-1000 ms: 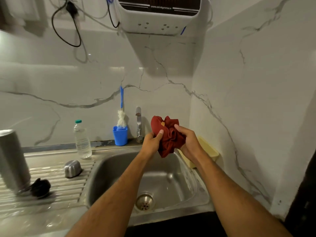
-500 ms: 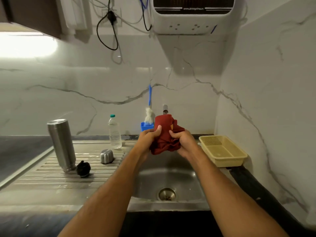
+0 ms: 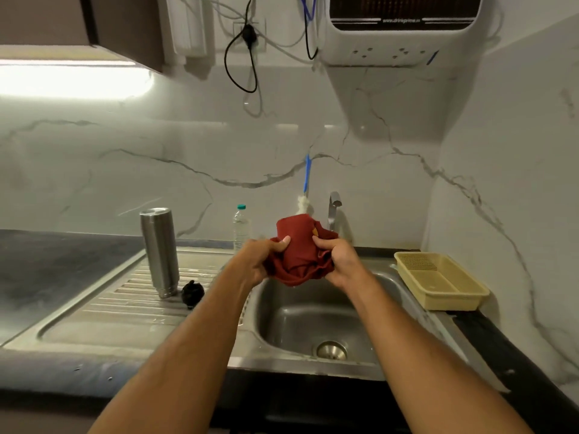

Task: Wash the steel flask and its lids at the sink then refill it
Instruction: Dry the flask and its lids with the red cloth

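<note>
The steel flask (image 3: 159,251) stands upside down on the ribbed drainboard (image 3: 125,305), left of the sink. A black lid (image 3: 192,292) lies right beside its base. The steel cap seen earlier is hidden behind my left arm. Over the sink basin (image 3: 313,321) my left hand (image 3: 260,260) and my right hand (image 3: 340,261) both grip a crumpled dark red cloth (image 3: 300,252), bunched between them.
A tap (image 3: 333,208) rises behind the cloth. A blue-handled brush (image 3: 306,186) and a small plastic water bottle (image 3: 240,225) stand at the back wall. A yellow plastic tray (image 3: 438,283) sits right of the sink. A water purifier (image 3: 404,26) hangs above.
The view has pulled back and swung left, so the flask and tray show fully. My hands stay on the red cloth and have kneaded it; the steel cap is now behind my arm.
</note>
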